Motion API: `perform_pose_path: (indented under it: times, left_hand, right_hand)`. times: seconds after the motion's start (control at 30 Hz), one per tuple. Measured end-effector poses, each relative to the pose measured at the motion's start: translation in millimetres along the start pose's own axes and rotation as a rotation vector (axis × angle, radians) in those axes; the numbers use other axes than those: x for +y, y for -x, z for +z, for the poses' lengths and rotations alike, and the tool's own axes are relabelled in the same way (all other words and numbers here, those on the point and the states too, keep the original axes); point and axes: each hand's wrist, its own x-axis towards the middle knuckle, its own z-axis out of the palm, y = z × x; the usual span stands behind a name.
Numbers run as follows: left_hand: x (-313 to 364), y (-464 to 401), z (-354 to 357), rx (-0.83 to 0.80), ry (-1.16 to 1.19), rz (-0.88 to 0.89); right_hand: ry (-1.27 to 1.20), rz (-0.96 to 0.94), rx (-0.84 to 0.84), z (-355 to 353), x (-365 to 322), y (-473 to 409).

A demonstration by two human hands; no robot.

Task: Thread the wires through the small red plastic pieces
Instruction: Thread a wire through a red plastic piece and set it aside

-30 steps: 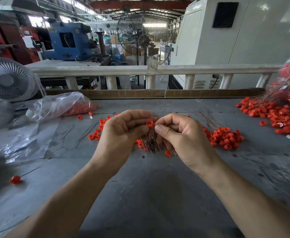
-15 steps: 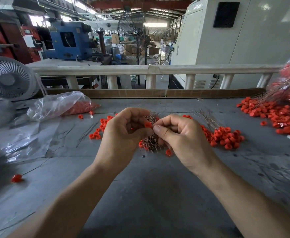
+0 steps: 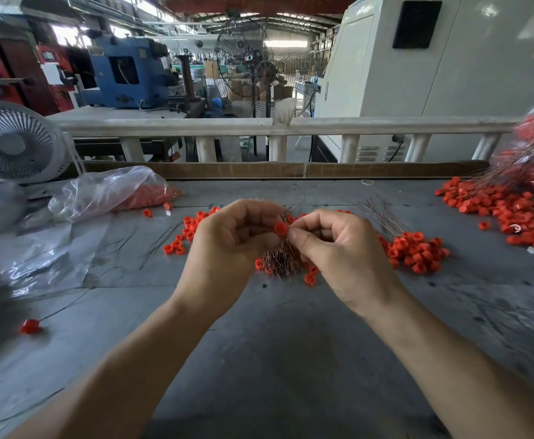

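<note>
Pinching a small red plastic ring piece [image 3: 280, 229] between thumb and curled fingers, the left hand [image 3: 227, 245] holds it up above the grey worktable [image 3: 259, 359]. The right hand [image 3: 338, 255] sits right against it, thumb and forefinger pressed together at the ring's edge; presumably on a wire tip, but it's too thin to make out. Below both hands hangs a bundle of thin coppery wires [image 3: 283, 259], gripped somewhere in the left hand, can't tell exactly how.

On the table just past the hands there's a loose heap of the same red pieces [image 3: 417, 251] to the right and a smaller scatter [image 3: 185, 232] to the left. One lone red piece on a wire [image 3: 30, 326] lies near the left edge. Further back, a clear plastic bag with red pieces inside [image 3: 113, 191] on the left, a white desk fan [image 3: 12, 144] behind it, and a big pile of threaded red pieces [image 3: 512, 210] at far right.
</note>
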Motion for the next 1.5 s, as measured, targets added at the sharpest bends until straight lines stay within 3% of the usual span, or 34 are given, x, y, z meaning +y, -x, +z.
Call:
perform_pose_path:
  times: [0.23,0.5,1.5]
  left_hand:
    - [-3.2,-1.7,-2.0,0.023,0.029,-0.070]
    - [-4.3,-1.8,-1.8,-0.021,0.227,-0.141]
    - [-5.8,-3.2,-5.2,-0.034,0.300,-0.286]
  right_hand:
    - [0.026,-0.008,0.004,0.9,-2.1,0.9]
    - [0.024,-0.002,0.001,1.9,-1.6,1.3]
    - [0.015,-0.023,-0.035,-0.9,-0.1,-0.7]
